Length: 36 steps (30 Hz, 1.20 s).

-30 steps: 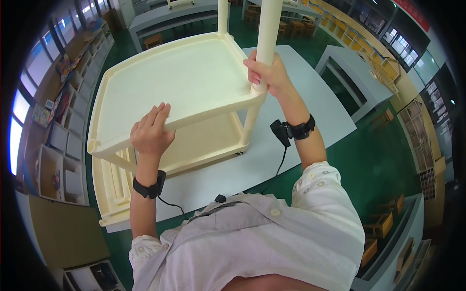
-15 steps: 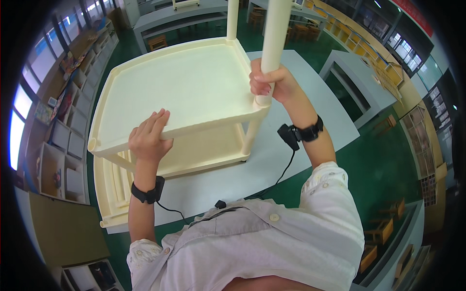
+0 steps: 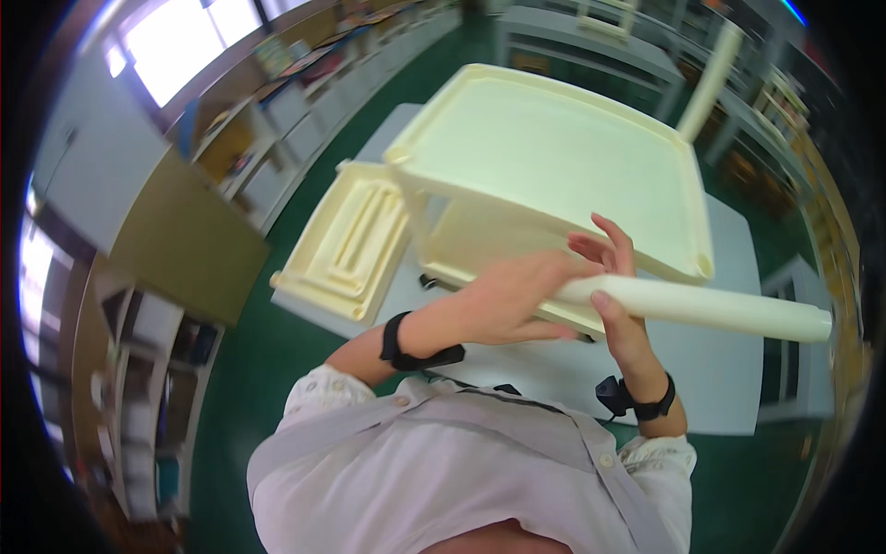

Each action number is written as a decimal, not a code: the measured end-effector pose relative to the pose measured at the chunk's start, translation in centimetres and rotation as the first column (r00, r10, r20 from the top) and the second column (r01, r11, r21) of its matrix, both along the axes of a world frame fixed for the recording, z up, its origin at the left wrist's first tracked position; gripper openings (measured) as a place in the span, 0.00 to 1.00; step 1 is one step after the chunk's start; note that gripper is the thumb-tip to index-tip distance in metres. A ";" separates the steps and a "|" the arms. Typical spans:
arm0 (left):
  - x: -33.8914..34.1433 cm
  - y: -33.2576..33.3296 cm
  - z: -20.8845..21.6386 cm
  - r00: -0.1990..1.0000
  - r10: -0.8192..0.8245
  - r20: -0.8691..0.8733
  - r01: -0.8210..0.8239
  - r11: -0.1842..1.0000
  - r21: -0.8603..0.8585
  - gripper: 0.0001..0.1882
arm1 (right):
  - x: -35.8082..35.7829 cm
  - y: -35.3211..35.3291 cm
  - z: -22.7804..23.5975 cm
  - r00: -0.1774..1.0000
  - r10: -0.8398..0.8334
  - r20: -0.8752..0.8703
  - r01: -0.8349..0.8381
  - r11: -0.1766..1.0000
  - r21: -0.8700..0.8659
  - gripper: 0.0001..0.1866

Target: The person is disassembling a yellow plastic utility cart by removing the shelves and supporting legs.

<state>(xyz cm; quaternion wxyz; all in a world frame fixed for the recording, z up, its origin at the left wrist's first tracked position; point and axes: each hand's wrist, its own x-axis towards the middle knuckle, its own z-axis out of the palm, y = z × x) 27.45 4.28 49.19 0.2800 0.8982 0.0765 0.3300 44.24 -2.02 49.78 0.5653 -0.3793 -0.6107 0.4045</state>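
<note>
A cream plastic tube (image 3: 729,307) lies nearly level in front of me, its free end pointing right. My right hand (image 3: 629,340) holds it from below near its left part, with the thumb across it and the fingers raised behind. Over the tube's left end is my left hand (image 3: 517,294), somewhat blurred, fingers above and thumb below; its palm hides that end. Just beyond both hands stands a cream cart with a flat upper shelf (image 3: 563,138) and a lower shelf (image 3: 480,235). Another post (image 3: 711,83) rises upright from the upper shelf's far right corner.
A separate cream tray (image 3: 337,249) with raised ridges rests left of the cart on the white table (image 3: 720,388). Small dark casters (image 3: 427,282) show under the cart. Low shelving (image 3: 305,129) runs along the left, and grey benches (image 3: 581,46) stand farther back.
The tube that stood upright at the shelf's near right corner is now off it and level in my hands. My left hand has left the shelf edge for the tube. The view has turned left.
</note>
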 end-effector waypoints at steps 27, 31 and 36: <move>-20.9 14.0 -17.2 0.071 0.995 0.069 -0.996 0.067 0.056 0.28 | 12.8 -0.6 -0.9 0.281 -0.704 0.653 0.336 0.709 0.620 0.09; -8.6 8.1 -5.9 0.550 0.674 0.493 -0.782 0.624 0.020 0.27 | 10.9 -2.4 -0.1 0.271 -0.746 0.609 0.396 0.663 0.635 0.10; 0.8 2.2 -2.4 0.880 0.440 0.180 -0.473 0.849 0.237 0.16 | 4.0 -3.3 -0.8 0.215 -0.752 0.623 0.317 0.657 0.684 0.14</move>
